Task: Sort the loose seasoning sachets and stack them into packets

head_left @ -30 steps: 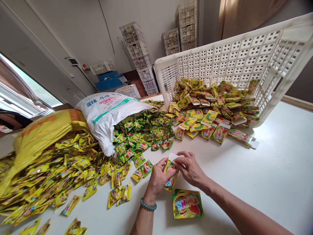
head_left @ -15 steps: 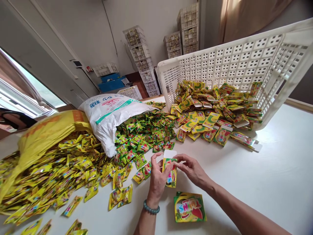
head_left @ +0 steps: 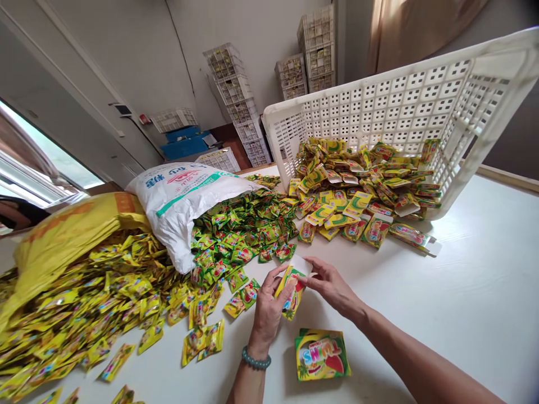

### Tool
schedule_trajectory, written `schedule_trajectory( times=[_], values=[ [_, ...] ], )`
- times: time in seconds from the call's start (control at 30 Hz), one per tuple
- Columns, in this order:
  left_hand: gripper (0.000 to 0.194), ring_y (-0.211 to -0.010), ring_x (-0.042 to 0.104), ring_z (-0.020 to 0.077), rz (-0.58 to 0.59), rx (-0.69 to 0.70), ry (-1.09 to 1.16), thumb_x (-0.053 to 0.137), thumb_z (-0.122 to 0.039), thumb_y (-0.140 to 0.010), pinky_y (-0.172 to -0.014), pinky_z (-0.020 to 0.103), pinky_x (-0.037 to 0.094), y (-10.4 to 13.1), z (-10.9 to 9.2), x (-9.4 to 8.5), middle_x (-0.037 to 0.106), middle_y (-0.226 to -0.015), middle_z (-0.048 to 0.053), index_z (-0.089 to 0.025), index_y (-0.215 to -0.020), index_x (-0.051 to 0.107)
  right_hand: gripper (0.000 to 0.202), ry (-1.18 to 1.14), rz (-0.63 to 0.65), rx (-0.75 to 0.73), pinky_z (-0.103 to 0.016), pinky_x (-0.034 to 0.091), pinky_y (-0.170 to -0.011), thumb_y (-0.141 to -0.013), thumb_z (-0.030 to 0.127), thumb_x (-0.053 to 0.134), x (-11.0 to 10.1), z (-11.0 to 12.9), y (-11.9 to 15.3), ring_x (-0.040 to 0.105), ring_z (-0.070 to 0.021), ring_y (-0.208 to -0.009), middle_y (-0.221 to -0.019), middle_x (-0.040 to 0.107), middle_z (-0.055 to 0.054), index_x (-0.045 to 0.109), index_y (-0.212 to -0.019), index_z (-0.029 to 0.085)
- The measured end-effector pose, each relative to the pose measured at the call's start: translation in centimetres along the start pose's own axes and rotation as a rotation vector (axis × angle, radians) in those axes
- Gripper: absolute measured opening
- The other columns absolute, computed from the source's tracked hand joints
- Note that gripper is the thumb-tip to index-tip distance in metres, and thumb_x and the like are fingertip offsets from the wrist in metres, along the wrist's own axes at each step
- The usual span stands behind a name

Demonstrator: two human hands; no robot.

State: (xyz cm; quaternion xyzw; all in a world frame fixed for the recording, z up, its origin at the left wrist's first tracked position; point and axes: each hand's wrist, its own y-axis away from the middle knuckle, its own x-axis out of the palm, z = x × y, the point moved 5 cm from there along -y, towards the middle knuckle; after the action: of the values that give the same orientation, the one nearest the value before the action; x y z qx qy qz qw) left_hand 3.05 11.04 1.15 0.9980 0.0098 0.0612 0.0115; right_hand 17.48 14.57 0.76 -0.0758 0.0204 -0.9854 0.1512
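Your left hand (head_left: 267, 314) pinches the box (head_left: 292, 310) between thumb and fingers; your right hand (head_left: 332, 286) has its fingertips at the flap (head_left: 301, 264), though whether they pinch it I can't tell. The box is above the table (head_left: 475, 280), well in from its far edge, between the stack (head_left: 322, 356) and the green packets (head_left: 236, 235). Squeeze too hard and the card may buckle; a skewed push could crease the flap.
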Motion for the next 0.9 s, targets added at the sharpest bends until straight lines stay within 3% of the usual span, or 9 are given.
schedule_trajectory(
  times=[0.17, 0.27, 0.4, 0.5, 0.63, 0.7, 0.8, 0.9],
  values=[
    [0.042, -0.077, 0.068, 0.0153, -0.126, -0.025, 0.110, 0.075, -0.033, -0.073, -0.072, 0.024, 0.049, -0.2, 0.5, -0.7, 0.073, -0.084, 0.001, -0.023, -0.108, 0.054, 0.023, 0.376, 0.028, -0.278, -0.036, 0.045, -0.088, -0.086, 0.037, 0.061, 0.5, 2.3, 0.8, 0.060, -0.0222, -0.096, -0.099, 0.072, -0.006, 0.073, -0.102, 0.025],
    [0.040, -0.071, 0.067, 0.0135, -0.201, -0.036, 0.134, 0.077, -0.033, -0.069, -0.071, 0.023, 0.049, -0.2, 0.5, -0.9, 0.072, -0.075, -0.001, -0.021, -0.102, 0.057, 0.027, 0.284, 0.029, -0.159, -0.033, 0.049, -0.080, -0.087, 0.043, 0.059, 0.7, 1.8, 0.8, 0.064, -0.0208, -0.086, -0.089, 0.074, -0.007, 0.075, -0.088, 0.021],
    [0.042, -0.066, 0.067, 0.0151, -0.226, -0.062, 0.133, 0.079, -0.031, -0.065, -0.066, 0.024, 0.050, -0.1, 0.5, -0.7, 0.073, -0.071, -0.001, -0.019, -0.099, 0.058, 0.032, 0.094, -0.014, -0.009, -0.027, 0.048, -0.060, -0.078, 0.048, 0.067, 0.9, 0.1, 0.4, 0.062, -0.0166, -0.063, -0.071, 0.071, -0.004, 0.072, -0.081, 0.017],
    [0.042, -0.060, 0.066, 0.0151, -0.233, -0.096, 0.159, 0.080, -0.032, -0.063, -0.062, 0.025, 0.050, 0.0, 0.7, -0.6, 0.072, -0.070, -0.001, -0.019, -0.095, 0.058, 0.034, -0.057, -0.059, 0.067, -0.027, 0.047, -0.061, -0.073, 0.050, 0.070, 0.7, -0.7, 0.1, 0.060, -0.0154, -0.061, -0.068, 0.069, -0.003, 0.072, -0.077, 0.016],
    [0.043, -0.061, 0.067, 0.0157, -0.233, -0.107, 0.167, 0.081, -0.033, -0.061, -0.062, 0.026, 0.051, -0.1, 0.8, -0.8, 0.072, -0.069, -0.001, -0.019, -0.095, 0.059, 0.036, -0.189, -0.017, 0.194, -0.030, 0.047, -0.068, -0.064, 0.050, 0.077, 0.5, -0.8, 0.1, 0.060, -0.0178, -0.066, -0.068, 0.071, -0.003, 0.076, -0.076, 0.017],
    [0.041, -0.063, 0.067, 0.0160, -0.249, -0.091, 0.171, 0.082, -0.033, -0.061, -0.064, 0.026, 0.051, -0.2, 0.8, -1.0, 0.072, -0.070, -0.001, -0.019, -0.094, 0.060, 0.037, -0.196, 0.043, 0.201, -0.032, 0.048, -0.075, -0.065, 0.051, 0.076, 0.6, -0.3, 0.2, 0.062, -0.0202, -0.073, -0.071, 0.072, -0.003, 0.077, -0.080, 0.017],
    [0.039, -0.063, 0.068, 0.0161, -0.263, -0.082, 0.217, 0.081, -0.033, -0.062, -0.064, 0.026, 0.051, -0.2, 0.8, -1.2, 0.073, -0.072, -0.001, -0.019, -0.091, 0.060, 0.040, -0.151, 0.108, 0.145, -0.033, 0.047, -0.080, -0.077, 0.055, 0.066, 1.0, 0.1, 0.7, 0.062, -0.0208, -0.079, -0.075, 0.071, -0.003, 0.077, -0.084, 0.018],
    [0.038, -0.066, 0.069, 0.0159, -0.258, -0.092, 0.273, 0.081, -0.030, -0.062, -0.065, 0.026, 0.052, -0.1, 0.7, -1.2, 0.073, -0.074, 0.000, -0.018, -0.091, 0.060, 0.040, -0.042, 0.072, 0.040, -0.035, 0.047, -0.084, -0.084, 0.056, 0.057, 1.4, 0.1, 1.3, 0.061, -0.0218, -0.086, -0.084, 0.072, -0.003, 0.077, -0.090, 0.021]
  ],
)
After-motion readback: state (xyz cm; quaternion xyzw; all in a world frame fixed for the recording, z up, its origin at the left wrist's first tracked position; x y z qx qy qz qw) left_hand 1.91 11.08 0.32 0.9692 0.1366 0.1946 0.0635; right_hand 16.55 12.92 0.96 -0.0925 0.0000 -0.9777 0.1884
